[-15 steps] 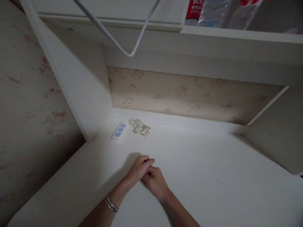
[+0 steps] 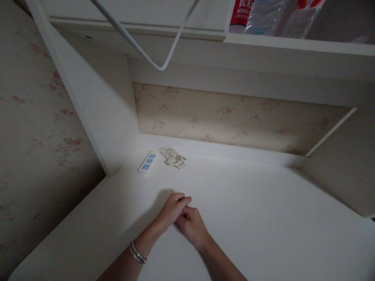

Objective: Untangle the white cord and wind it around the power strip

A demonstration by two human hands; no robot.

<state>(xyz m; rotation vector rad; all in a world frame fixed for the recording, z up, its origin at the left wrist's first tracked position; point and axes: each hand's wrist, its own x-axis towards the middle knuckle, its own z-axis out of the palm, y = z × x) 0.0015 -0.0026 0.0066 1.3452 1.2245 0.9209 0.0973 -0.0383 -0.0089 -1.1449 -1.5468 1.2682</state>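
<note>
Nothing has visibly moved since half a second ago: my left hand (image 2: 172, 208) and right hand (image 2: 193, 226) stay together, loosely curled against each other, on the near side of the power strip (image 2: 147, 164). Their palms are hidden, so I cannot tell whether they hold anything. Metal bangles (image 2: 137, 253) ring my left wrist. The strip, oblong and white with blue socket faces, lies on the smooth white desk (image 2: 263, 203); just right of it sits a loosely looped pale cord (image 2: 173, 157). Beyond it is floral wallpaper (image 2: 193, 115). High above it, a bent white cable (image 2: 161, 68) crosses before the cabinet front (image 2: 73, 8); clear ribbed bottles (image 2: 266, 17) sit farther right.
</note>
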